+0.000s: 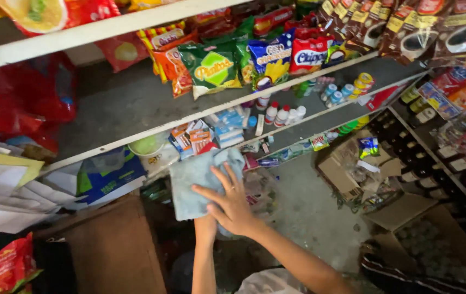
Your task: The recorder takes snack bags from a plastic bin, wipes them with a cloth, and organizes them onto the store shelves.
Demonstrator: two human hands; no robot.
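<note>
Hands (232, 207) spread blue-grey cloth (200, 179).

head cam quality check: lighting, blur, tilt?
Head view: frame tilted, shelves run diagonally; dim, uneven light, floor and lower left in shadow; upper snack packets brightest and slightly soft; right hand spread on the pale blue cloth fairly sharp; left hand mostly hidden behind both.
</note>
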